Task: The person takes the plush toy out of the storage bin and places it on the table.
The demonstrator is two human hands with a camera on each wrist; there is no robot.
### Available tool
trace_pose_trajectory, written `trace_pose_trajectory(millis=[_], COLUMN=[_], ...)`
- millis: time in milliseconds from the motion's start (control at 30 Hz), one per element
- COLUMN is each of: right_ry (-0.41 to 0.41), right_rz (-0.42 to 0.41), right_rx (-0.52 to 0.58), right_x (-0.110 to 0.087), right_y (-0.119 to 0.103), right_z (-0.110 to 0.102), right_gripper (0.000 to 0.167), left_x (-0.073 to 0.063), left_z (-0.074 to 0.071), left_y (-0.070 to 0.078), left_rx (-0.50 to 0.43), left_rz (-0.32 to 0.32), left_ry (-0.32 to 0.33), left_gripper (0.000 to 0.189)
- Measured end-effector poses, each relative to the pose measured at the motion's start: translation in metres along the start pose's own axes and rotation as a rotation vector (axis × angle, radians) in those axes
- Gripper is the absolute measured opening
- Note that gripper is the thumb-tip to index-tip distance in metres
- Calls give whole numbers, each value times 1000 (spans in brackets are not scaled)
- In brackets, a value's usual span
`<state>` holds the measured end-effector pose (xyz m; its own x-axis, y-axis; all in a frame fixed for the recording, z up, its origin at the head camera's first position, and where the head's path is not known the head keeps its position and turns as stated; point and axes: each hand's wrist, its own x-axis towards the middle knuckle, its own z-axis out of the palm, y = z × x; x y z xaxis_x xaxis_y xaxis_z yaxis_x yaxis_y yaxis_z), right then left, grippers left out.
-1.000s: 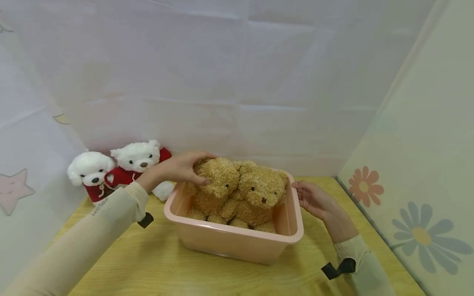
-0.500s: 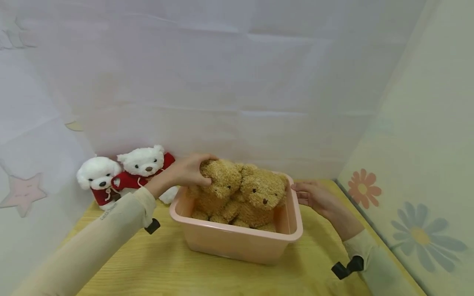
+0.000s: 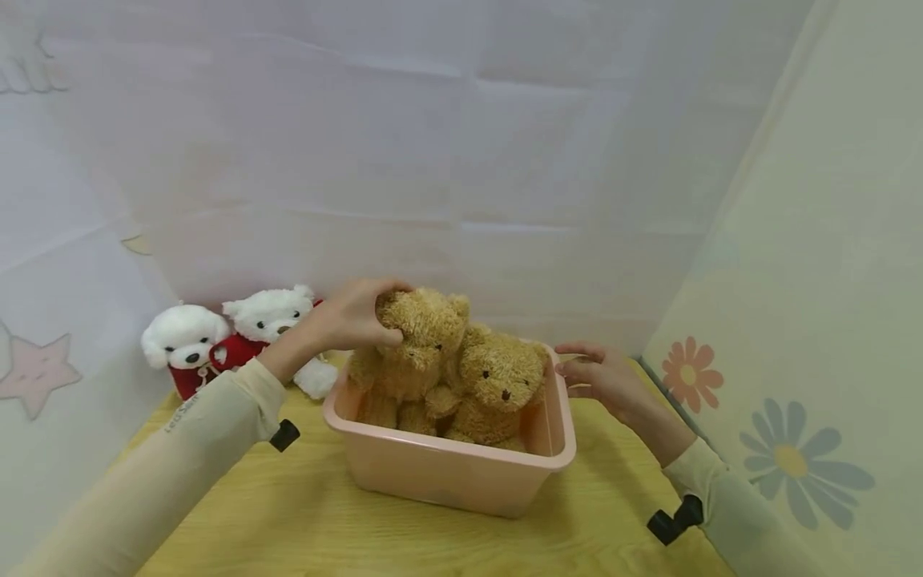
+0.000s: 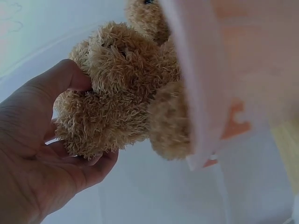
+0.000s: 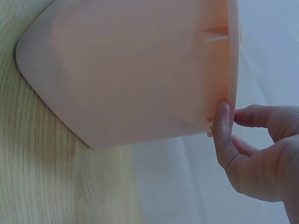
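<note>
My left hand (image 3: 353, 315) grips the head of a curly brown teddy bear (image 3: 418, 361), thumb on the near side of the head. In the left wrist view, the fingers curl round the same teddy bear (image 4: 117, 65). This bear stands higher than a second brown teddy bear (image 3: 502, 373) beside it, and its lower part is inside a pink plastic bin (image 3: 447, 454). At the bin's right rim is my right hand (image 3: 609, 383). The right wrist view shows that hand (image 5: 261, 158) pinching the rim of the bin (image 5: 135, 74) between thumb and finger.
Two white plush toys in red clothes, a dog (image 3: 185, 336) and a bear (image 3: 270, 314), sit at the back left of the wooden table (image 3: 288, 513). Pale fabric walls (image 3: 461, 160) stand behind and at both sides.
My left hand has raised the left brown teddy bear, so its head now stands above the other bear's. My right hand stays at the bin's right rim. The head view has shifted slightly.
</note>
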<state>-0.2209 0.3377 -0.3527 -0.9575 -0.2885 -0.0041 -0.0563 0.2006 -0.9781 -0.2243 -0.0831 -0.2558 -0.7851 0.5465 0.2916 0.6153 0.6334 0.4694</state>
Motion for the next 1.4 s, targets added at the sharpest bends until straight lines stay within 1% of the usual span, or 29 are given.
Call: trace_pose_trajectory(millis=[100, 200, 367, 467, 533, 633, 767, 867, 933, 1033, 1167, 1233, 1333, 1400], right_ry=[10, 19, 11, 1, -2, 7, 23, 30, 31, 30, 35, 45, 62, 71], right_rz=[-5, 0, 23, 29, 39, 55, 72, 74, 69, 60, 66, 80, 91, 95], right_rx=[13, 58, 131, 135, 142, 154, 149, 146, 151, 166, 167, 137, 108, 92], right_x=[4, 7, 11, 11, 11, 4, -6, -12, -15, -20, -25, -29, -37, -43], right_y=[0, 1, 2, 1, 1, 1, 2, 4, 5, 5, 6, 7, 11, 13], right_z=[-1, -2, -7, -11, -14, -23, -34, -42, -46, -53, -62, -67, -78, -85], right_gripper=[53, 54, 56, 57, 58, 60, 60, 61, 61, 63, 64, 63, 62, 63], left_x=[2, 2, 2, 2, 2, 2, -3, -8, -11, -14, -20, -25, -30, -32], left_z=[-8, -14, -26, -33, -38, -42, -46, -50, -54, -64, -83, -92, -100, -102], left_y=[8, 15, 27, 32, 35, 39, 44, 49, 53, 58, 63, 63, 57, 50], left_rx=[22, 53, 113, 119, 111, 86, 35, 1, -9, -38, -87, -98, -129, -152], left_rz=[26, 53, 89, 89, 86, 81, 94, 119, 127, 112, 49, 13, -28, -60], left_ry=[28, 51, 87, 111, 129, 157, 206, 260, 307, 377, 453, 488, 537, 573], left_gripper=[75, 74, 71, 71, 71, 71, 71, 71, 69, 66, 65, 67, 68, 68])
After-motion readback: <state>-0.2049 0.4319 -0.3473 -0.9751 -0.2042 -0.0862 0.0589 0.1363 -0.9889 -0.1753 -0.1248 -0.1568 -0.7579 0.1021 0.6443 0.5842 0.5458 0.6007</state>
